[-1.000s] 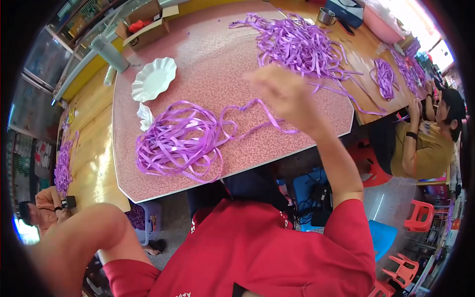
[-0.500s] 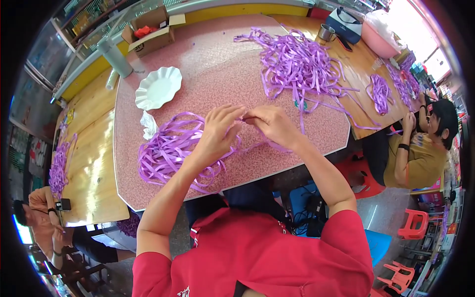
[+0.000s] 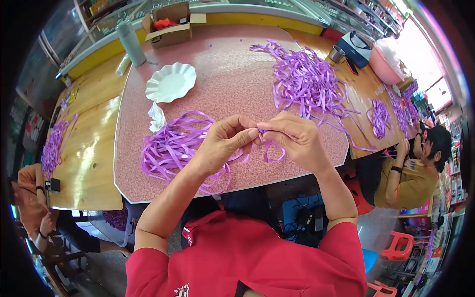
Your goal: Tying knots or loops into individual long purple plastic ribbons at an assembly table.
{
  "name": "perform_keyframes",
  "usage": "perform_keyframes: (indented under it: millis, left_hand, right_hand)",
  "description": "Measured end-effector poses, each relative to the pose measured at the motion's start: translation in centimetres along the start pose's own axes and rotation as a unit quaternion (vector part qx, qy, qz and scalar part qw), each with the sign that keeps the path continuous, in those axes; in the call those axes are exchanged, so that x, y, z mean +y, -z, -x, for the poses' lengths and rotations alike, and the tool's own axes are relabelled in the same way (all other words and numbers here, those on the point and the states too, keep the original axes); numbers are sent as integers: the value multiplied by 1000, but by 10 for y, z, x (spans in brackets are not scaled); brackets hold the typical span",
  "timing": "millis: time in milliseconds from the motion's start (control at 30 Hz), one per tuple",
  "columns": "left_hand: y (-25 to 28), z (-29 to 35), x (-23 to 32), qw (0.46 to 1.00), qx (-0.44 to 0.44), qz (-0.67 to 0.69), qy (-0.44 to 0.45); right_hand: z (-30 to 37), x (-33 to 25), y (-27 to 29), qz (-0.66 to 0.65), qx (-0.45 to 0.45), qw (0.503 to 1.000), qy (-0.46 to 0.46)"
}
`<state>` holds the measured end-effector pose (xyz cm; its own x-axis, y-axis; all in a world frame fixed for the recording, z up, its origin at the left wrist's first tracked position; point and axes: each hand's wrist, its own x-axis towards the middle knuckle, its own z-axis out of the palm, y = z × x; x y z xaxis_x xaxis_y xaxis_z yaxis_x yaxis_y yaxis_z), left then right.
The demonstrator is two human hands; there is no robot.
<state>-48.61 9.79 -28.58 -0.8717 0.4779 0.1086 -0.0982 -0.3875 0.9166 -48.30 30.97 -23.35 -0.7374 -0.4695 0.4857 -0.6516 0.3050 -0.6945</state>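
Both my hands meet above the pink speckled table (image 3: 222,79), pinching a purple ribbon (image 3: 268,152) between the fingertips. My left hand (image 3: 228,137) has thumb and forefinger closed on it, and my right hand (image 3: 295,136) grips it close beside. A short loop of ribbon hangs below the fingers; the exact spot being pinched is mostly covered. Left of my left hand lies a loose coil of purple ribbons (image 3: 170,148). A larger tangled heap of purple ribbons (image 3: 309,81) is spread beyond my right hand.
A white scalloped plate (image 3: 170,83) and crumpled tissue (image 3: 157,118) lie at left. Behind them stand a green bottle (image 3: 131,44) and a cardboard box (image 3: 170,35). A metal cup (image 3: 337,54) and pink basin (image 3: 386,64) are far right. People sit at both sides.
My hands have drawn together at the fingertips, and my right hand has turned with its fingers now pinching the ribbon. The whole view has shifted slightly.
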Motion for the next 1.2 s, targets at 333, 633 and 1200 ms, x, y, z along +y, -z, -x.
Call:
perform_keyframes:
  millis: [333, 633, 1200]
  left_hand:
    - [-17, 22, 7, 997, 57, 15, -52]
    - [-19, 26, 3, 993, 79, 75, -36]
    - [-22, 27, -3, 992, 36, 118, -3]
  right_hand:
    - [9, -10, -14, -208, 27, 969, -128]
    - [11, -26, -17, -240, 35, 954, -179]
    - [14, -22, -28, -238, 103, 951, -171]
